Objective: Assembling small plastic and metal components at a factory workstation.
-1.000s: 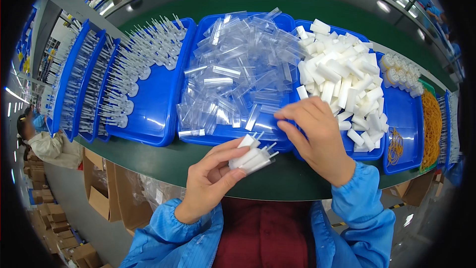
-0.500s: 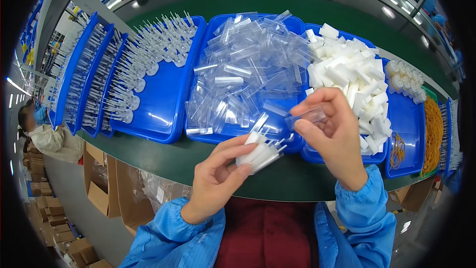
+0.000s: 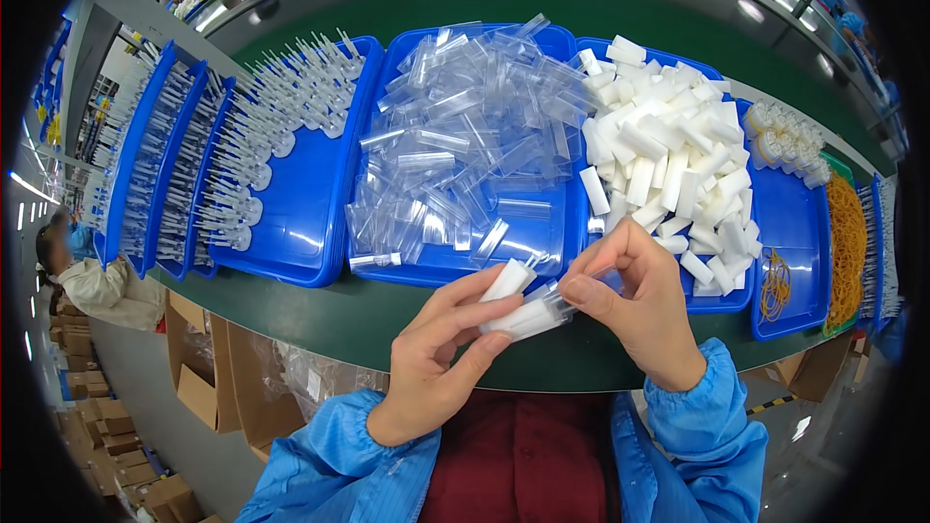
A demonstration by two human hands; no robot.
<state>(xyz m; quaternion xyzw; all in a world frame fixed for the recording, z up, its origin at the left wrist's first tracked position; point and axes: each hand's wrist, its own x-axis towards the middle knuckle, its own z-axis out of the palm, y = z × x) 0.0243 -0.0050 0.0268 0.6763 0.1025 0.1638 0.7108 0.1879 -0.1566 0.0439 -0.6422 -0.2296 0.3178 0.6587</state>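
Note:
My left hand (image 3: 441, 358) holds a small bunch of white stick-like pieces (image 3: 513, 300) over the near edge of the green table. My right hand (image 3: 635, 305) pinches a clear plastic tube (image 3: 557, 295) and presses it onto the end of one of those pieces. Just behind the hands stands a blue tray (image 3: 542, 247) piled with clear tubes (image 3: 465, 145). To its right a second blue tray (image 3: 790, 223) holds a heap of white foam sticks (image 3: 668, 145).
More blue trays (image 3: 300, 232) with rows of assembled white-tipped pieces line the left. White rings (image 3: 785, 140) and orange rubber bands (image 3: 848, 232) lie at the right. Cardboard boxes (image 3: 208, 378) stand under the table, and another person (image 3: 97, 286) is at the far left.
My right hand picked a clear tube from the middle tray and brought it back to the bunch in my left hand, which stayed near the table edge.

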